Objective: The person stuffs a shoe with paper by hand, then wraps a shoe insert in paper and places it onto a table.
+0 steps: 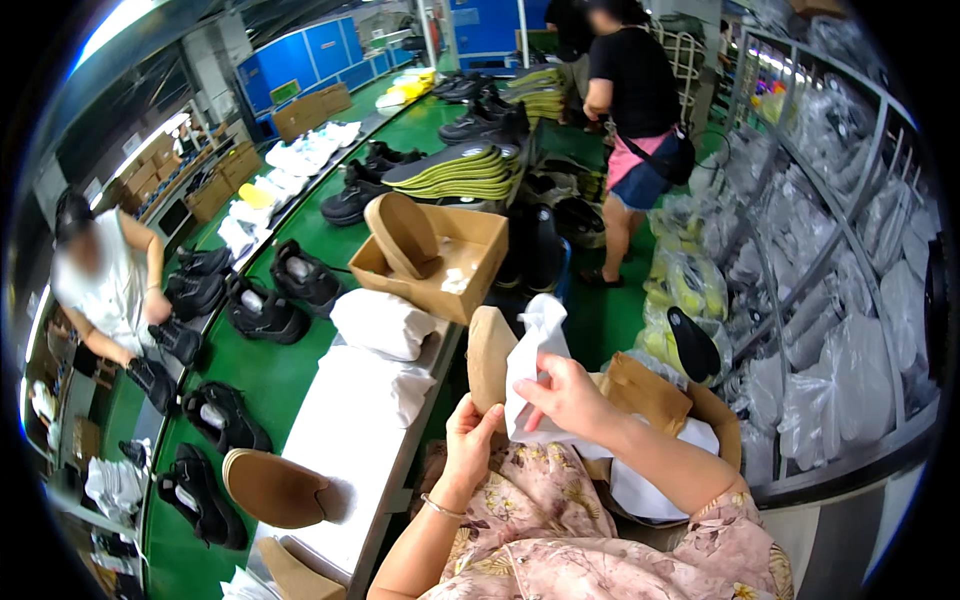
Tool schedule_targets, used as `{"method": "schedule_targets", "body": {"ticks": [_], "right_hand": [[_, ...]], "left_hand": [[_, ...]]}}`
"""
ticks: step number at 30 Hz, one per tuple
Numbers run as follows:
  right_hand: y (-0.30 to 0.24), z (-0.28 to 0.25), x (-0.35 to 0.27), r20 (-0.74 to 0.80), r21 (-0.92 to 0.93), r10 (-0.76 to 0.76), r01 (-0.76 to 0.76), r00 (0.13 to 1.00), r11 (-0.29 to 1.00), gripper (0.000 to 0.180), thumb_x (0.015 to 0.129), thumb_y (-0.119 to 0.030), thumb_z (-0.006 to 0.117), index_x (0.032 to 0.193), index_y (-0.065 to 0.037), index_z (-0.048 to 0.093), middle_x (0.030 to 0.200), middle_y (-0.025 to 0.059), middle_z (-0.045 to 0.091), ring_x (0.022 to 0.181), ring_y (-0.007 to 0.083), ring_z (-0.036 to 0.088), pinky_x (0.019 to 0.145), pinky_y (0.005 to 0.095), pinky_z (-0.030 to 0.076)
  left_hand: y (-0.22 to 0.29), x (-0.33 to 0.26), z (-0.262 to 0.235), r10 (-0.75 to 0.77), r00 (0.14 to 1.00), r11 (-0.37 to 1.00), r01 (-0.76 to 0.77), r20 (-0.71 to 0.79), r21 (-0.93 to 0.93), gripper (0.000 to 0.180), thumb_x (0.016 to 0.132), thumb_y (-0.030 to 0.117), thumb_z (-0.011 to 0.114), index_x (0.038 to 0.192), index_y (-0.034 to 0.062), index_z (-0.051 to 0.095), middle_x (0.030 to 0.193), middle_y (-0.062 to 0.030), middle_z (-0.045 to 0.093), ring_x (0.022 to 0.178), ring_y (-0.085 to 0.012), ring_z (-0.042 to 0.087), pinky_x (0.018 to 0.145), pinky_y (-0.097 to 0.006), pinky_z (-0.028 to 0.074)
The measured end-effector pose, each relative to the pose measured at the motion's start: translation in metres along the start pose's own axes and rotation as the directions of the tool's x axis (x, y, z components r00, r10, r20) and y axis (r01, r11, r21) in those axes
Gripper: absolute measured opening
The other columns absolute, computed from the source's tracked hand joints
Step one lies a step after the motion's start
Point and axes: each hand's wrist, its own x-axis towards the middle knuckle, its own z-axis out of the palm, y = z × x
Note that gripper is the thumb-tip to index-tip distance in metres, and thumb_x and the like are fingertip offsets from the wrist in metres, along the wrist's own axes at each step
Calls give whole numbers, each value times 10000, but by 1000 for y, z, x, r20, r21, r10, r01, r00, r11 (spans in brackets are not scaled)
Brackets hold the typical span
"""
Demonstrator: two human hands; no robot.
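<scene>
One brown form [487, 345] near the cardboard box [487, 277]: I grip it, left hand [467, 437]; my right hand [572, 397] pinches a white sheet [524, 362]!

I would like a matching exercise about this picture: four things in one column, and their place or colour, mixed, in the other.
Column one:
1. White sheet
2. Open cardboard box
3. Stacked insoles
4. Filled plastic bags

Column two:
A. Behind the metal bars at the right
B. In the person's right hand
C. Black on top, with yellow-green edges
D. By the far end of the white bench, with a brown shoe in it

Right pairs: 1-B, 2-D, 3-C, 4-A
</scene>
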Motion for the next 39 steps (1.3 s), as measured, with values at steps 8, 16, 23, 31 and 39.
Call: {"method": "schedule_targets", "body": {"ticks": [8, 16, 23, 31, 39], "right_hand": [[-27, 50, 30, 258, -163, -10, 53, 966, 985, 251, 868, -152, 577, 1018, 45, 535, 863, 74, 583, 669, 112, 592, 526, 232, 496], [-10, 65, 41, 432, -819, -628, 573, 647, 27, 599, 784, -264, 625, 1305, -86, 391, 1212, 191, 415, 1056, 330, 480, 825, 399, 434], [11, 66, 36, 375, -870, -379, 462, 846, 172, 683, 843, -367, 549, 1390, -86, 252, 1366, 282, 241, 1188, 429, 378, 953, 450, 366], [-4, 53, 39, 318, -853, -81, 322, 945, 411, 817, 825, -458, 560, 1418, -90, 136, 1384, 263, 226, 1221, 401, 352, 977, 410, 352], [22, 28, 57, 394, -558, -13, 251, 919, 791, 779, 901, -473, 453, 1428, -75, 40, 1412, 178, 256, 1263, 295, 352, 1025, 331, 292]], "left_hand": [[18, -6, -29, 78, 996, 976, -68, 42, -205, 233, 857, 6, 544, 1089, 31, 553, 1037, -49, 601, 924, -123, 578, 785, -269, 482], [33, -15, -36, -25, 998, 922, 1, -56, -388, 342, 851, 22, 558, 1183, -2, 482, 1096, -86, 573, 942, -164, 581, 793, -293, 492], [27, -10, -51, -92, 993, 880, 47, -71, -473, 233, 890, 116, 508, 1080, 3, 582, 1008, -69, 613, 876, -159, 600, 764, -298, 505], [29, -8, -50, -127, 991, 870, 96, -32, -483, 235, 866, 106, 528, 1071, 9, 590, 1003, -73, 619, 864, -166, 609, 747, -305, 515], [35, -15, -46, -130, 991, 857, 126, 28, -500, 464, 933, 274, 407, 1307, 3, 359, 1220, -140, 497, 1027, -259, 554, 860, -383, 487]]}}
